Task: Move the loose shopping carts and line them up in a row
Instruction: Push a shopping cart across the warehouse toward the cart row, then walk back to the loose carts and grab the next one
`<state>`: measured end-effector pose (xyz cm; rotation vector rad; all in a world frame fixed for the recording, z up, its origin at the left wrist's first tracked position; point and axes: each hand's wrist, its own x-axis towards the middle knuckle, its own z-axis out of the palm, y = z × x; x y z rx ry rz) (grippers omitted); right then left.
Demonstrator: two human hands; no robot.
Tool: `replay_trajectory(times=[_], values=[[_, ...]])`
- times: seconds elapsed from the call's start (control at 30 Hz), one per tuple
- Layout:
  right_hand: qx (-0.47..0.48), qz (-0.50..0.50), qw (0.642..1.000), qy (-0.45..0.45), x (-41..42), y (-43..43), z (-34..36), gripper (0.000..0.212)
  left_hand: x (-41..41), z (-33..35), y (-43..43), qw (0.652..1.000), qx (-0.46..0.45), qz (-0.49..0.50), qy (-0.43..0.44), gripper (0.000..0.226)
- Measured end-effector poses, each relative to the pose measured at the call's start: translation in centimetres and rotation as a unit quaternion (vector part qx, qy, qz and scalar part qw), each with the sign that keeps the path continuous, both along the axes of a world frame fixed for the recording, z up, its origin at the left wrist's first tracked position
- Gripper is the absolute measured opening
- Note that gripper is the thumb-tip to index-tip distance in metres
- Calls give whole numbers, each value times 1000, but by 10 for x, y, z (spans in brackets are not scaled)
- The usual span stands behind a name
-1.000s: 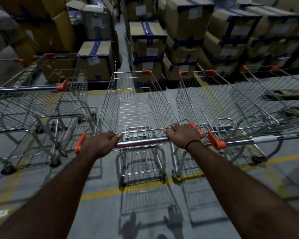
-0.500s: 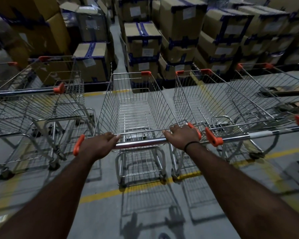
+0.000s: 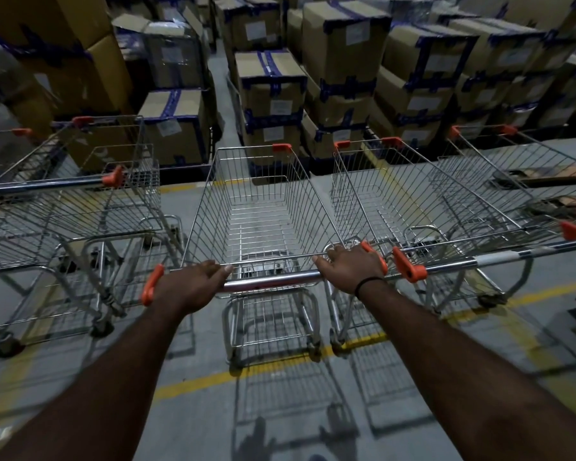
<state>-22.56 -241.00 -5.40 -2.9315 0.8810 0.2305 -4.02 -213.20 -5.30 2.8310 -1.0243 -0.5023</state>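
A wire shopping cart with orange corner caps stands straight ahead of me. My left hand grips the left end of its chrome handle bar, and my right hand grips the right end, a black band on that wrist. Close on the right stands a second cart, its handle nearly level with mine. A third cart sits further right. On the left, apart from mine, are a cart and another behind it.
Stacks of taped cardboard boxes on pallets line the far side, with a narrow aisle between them. Yellow floor lines run under the cart wheels. Grey concrete floor lies behind the carts near my feet.
The held cart has rolled slightly forward and now fills the gap beside the right cart. Both hands stay on the handle.
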Motion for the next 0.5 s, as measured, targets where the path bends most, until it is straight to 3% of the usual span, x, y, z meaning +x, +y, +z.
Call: replay_trajectory(times=[0.2, 0.33, 0.5], values=[[9, -8, 1000, -6, -1, 0, 3, 91, 0, -2, 4, 999, -23, 26, -20, 107], [27, -11, 1000, -2, -3, 0, 5, 82, -8, 1, 2, 998, -49, 23, -35, 74], [51, -12, 999, 17, 2, 4, 18, 70, -2, 14, 2, 993, -109, 43, -34, 72]])
